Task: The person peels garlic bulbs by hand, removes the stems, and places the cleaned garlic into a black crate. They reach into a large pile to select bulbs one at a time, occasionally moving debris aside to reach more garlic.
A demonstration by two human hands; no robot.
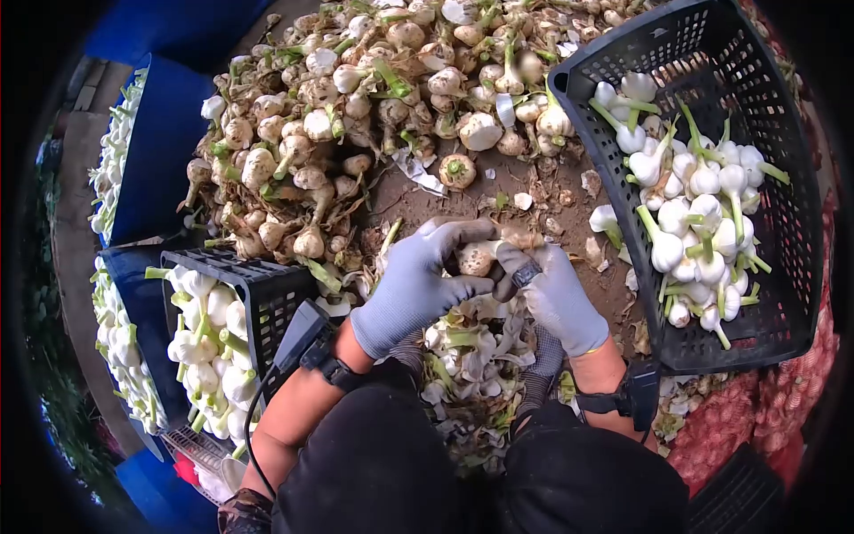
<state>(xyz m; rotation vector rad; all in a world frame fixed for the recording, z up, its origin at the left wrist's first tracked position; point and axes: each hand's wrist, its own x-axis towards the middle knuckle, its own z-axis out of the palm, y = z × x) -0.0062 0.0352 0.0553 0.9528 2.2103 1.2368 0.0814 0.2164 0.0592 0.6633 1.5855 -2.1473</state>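
Note:
My left hand (414, 285), in a grey work glove, is closed around a dirt-specked garlic bulb (475, 259) in front of my knees. My right hand (562, 298), gloved too, pinches at the bulb's right side, where brownish outer skin (523, 238) shows between the hands. A dark band (527, 273) sits across a finger of the right glove. Beneath both hands lies a heap of peeled skins and cut leaves (467, 356) between my legs. A single garlic bulb (457, 171) rests on the soil just beyond.
A large pile of unpeeled garlic (302, 133) spreads ahead. On the right, a black crate (663, 351) holds cleaned white bulbs; on the left, another black crate (280, 289) is full of them. Blue containers (165, 147) stand farther left. Red mesh sacks (721, 423) lie at lower right.

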